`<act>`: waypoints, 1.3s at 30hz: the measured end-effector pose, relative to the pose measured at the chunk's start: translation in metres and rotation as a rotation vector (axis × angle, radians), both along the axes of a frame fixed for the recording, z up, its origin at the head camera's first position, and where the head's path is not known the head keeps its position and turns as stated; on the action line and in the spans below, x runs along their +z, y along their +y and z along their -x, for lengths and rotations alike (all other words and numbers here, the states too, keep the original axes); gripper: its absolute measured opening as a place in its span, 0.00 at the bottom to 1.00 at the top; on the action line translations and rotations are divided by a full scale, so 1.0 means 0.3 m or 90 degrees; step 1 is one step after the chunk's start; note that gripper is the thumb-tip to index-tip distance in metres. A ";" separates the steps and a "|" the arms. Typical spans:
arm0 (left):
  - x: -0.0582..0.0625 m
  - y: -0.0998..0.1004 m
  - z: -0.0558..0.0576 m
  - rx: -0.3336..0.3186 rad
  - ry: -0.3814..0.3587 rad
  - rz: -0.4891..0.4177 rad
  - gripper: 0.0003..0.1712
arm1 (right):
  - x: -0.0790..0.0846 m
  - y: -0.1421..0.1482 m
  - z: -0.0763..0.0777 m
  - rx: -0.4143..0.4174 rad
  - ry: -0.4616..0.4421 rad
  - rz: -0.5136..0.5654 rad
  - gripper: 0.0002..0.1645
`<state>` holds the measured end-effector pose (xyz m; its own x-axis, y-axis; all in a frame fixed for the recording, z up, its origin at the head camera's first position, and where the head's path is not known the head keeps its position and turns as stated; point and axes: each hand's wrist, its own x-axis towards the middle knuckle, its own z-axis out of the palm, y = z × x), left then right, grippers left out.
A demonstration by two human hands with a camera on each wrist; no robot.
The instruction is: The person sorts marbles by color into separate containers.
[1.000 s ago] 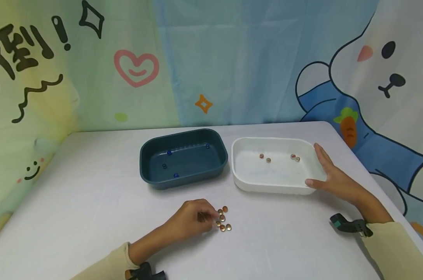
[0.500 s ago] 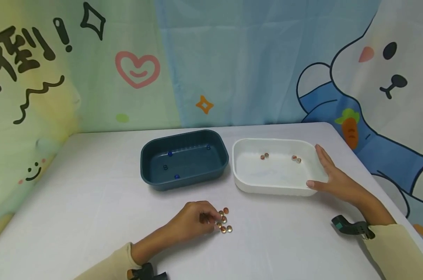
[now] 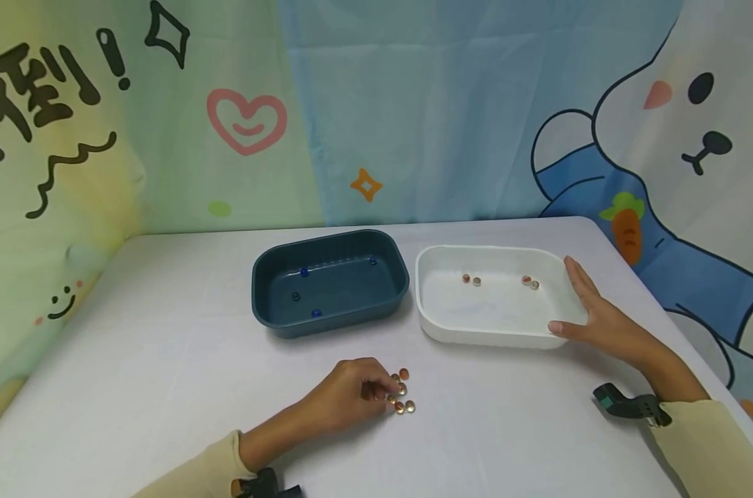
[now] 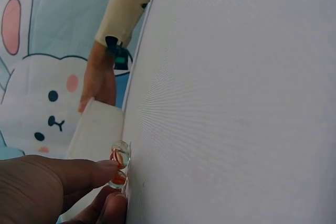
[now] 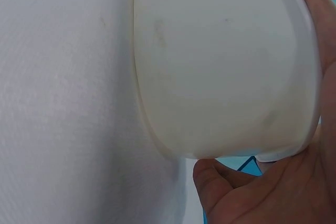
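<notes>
Soft, even light; dimmer wrist views.

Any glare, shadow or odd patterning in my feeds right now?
Head: soft shadow below the white tray, tiny glints on the loose marbles; left wrist: fine ripple lines across the tablecloth, probably a camera artefact; right wrist: a broad, soft shadow on the tablecloth along the white tray, no hard glare.
</notes>
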<state>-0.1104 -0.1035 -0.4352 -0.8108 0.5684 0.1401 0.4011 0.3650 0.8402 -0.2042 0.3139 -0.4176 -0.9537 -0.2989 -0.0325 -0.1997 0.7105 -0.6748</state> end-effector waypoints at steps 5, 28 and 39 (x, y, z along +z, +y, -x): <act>0.003 0.004 -0.002 -0.002 0.007 0.005 0.12 | 0.001 0.001 0.000 0.003 0.003 0.005 0.69; 0.030 -0.031 0.008 0.061 0.011 0.003 0.08 | -0.006 0.006 0.000 0.005 -0.002 0.013 0.69; 0.050 -0.022 0.030 0.128 -0.035 -0.043 0.08 | -0.003 0.006 0.003 0.011 -0.001 0.016 0.69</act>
<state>-0.1194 -0.1101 -0.4202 -0.9142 0.3856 0.1247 0.2787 0.3746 0.8843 -0.2051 0.3158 -0.4184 -0.9485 -0.3157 -0.0255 -0.2108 0.6894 -0.6930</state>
